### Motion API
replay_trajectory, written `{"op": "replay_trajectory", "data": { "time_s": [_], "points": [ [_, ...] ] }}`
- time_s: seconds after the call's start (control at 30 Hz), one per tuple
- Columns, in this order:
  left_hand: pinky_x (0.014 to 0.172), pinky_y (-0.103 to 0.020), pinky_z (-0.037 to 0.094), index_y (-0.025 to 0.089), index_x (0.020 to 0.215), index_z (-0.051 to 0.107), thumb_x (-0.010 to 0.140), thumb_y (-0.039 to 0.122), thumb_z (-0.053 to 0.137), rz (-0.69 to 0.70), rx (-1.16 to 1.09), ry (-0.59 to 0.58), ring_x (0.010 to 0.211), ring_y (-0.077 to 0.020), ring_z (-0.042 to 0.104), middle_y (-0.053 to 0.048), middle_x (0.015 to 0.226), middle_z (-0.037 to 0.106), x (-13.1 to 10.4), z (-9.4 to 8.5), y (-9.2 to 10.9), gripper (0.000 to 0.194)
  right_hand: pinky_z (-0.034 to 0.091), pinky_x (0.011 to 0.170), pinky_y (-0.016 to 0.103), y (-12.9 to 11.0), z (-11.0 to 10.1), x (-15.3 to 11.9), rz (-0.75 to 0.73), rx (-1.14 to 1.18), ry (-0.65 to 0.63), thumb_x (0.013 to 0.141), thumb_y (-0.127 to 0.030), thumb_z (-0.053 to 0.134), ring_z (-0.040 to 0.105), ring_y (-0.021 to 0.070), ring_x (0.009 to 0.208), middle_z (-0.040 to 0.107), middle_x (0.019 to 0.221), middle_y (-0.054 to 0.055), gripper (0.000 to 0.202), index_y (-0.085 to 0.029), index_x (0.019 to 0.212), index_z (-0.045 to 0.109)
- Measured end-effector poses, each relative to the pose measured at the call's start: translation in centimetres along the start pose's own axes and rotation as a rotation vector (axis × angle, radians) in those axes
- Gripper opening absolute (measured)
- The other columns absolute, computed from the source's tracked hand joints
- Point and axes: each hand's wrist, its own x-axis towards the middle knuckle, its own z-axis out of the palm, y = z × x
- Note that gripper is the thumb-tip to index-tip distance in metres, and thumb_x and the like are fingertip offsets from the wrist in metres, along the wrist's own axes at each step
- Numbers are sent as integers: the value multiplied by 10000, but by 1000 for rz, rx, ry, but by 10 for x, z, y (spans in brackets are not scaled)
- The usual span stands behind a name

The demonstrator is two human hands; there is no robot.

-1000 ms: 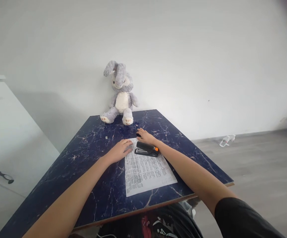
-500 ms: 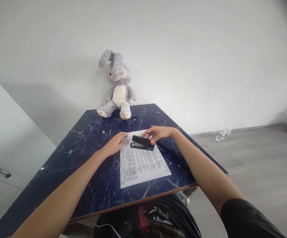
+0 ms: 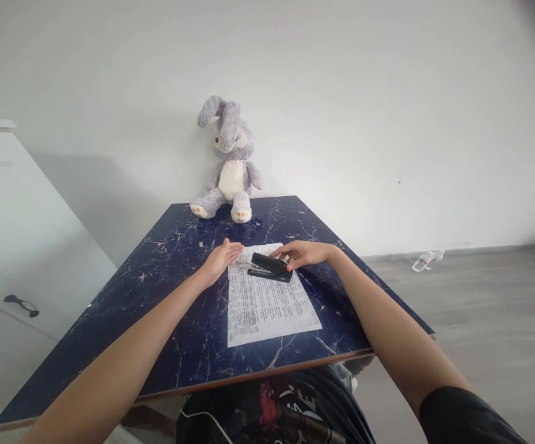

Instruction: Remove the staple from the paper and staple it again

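A black stapler [image 3: 271, 267] lies on its side over the upper part of a printed sheet of paper [image 3: 271, 308]. My right hand [image 3: 302, 253] grips the stapler's rear end, with the thumb over the spot near its back corner. From the stapler's front a slim metal piece [image 3: 244, 264] sticks out to the left. Just left of that piece, my left hand [image 3: 223, 262] is open, its fingers stretched out together and its thumb raised. It holds nothing, and I cannot tell whether it touches the paper's edge.
A grey plush rabbit [image 3: 232, 166] sits at the back of the dark blue marbled table [image 3: 184, 246], against the wall. A small pale square [image 3: 201, 245] lies left of the paper. A white cabinet [image 3: 26, 246] stands at the left; a clear plastic bottle [image 3: 427, 260] lies on the floor.
The metal piece has slid out of the stapler's front. My left fingers have straightened and the thumb has lifted. The orange part by my right thumb is now covered. The view has shifted slightly.
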Motion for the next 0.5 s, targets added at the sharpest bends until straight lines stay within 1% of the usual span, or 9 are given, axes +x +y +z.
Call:
{"op": "replay_trajectory", "data": {
  "time_s": [0.07,0.13,0.17,0.23,0.33,0.4,0.5],
  "points": [
    [1216,-473,425,130,1140,730,1047,658,440,1,7,0,1345,-303,638,-226,1356,708,0,0,0,610,570,958,381,-2,6,2,-30,-55,40,969,-597,712,649,287,1202,638,1406,168,708,-173,1520,575],
    [1218,-470,422,134,1135,735,1048,650,452,1,6,-5,1339,-298,642,-217,1349,714,0,1,0,594,561,972,385,-5,14,9,-39,-176,56,961,-592,715,638,287,1210,614,1434,157,705,-188,1519,565],
    [1219,-467,422,137,1132,737,1047,645,459,1,2,-7,1336,-296,644,-213,1348,716,0,1,0,585,560,969,388,-6,19,14,-33,-250,68,944,-549,746,644,286,1183,625,1409,153,684,-183,1498,579],
    [1219,-464,423,141,1126,741,1045,638,474,-1,-14,-8,1333,-295,646,-206,1342,721,0,0,0,570,558,955,401,-8,28,24,-27,-356,103,900,-402,792,658,282,1114,667,1315,144,615,-157,1436,617],
    [1219,-474,423,136,1110,743,1043,639,477,-19,-53,11,1332,-300,647,-206,1325,730,0,-1,2,572,561,942,414,-9,36,33,-56,-389,171,868,-211,731,679,272,1041,709,1222,120,512,-133,1368,655],
    [1222,-479,423,133,1100,744,1044,640,472,-33,-85,27,1344,-305,638,-208,1333,725,0,-1,4,578,566,954,416,-9,38,35,-101,-436,240,859,-125,659,688,271,1058,711,1246,112,542,-144,1400,638],
    [1190,-507,468,132,1090,738,1040,643,473,-59,-165,11,1319,-329,655,-224,1350,711,-2,0,9,578,549,1031,456,-9,41,37,-143,-687,405,835,-2,526,638,294,1232,635,1420,124,679,-187,1485,586]
  ]
}}
